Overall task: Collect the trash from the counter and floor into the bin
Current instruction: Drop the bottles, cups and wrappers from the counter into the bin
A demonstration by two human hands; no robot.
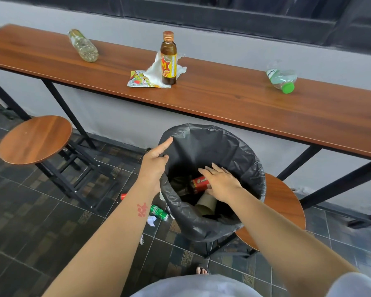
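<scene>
R hand [221, 181] over bin [201, 136], M-label btl [168, 58] on counter [234, 99].

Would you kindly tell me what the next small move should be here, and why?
Probably lift the right hand out of the bin and reach for the brown bottle on the counter. The red-labelled bottle already seems to lie inside the bin under straight fingers, the left hand grips the bin's rim, and the brown bottle stands closest, just beyond the bin.
</scene>
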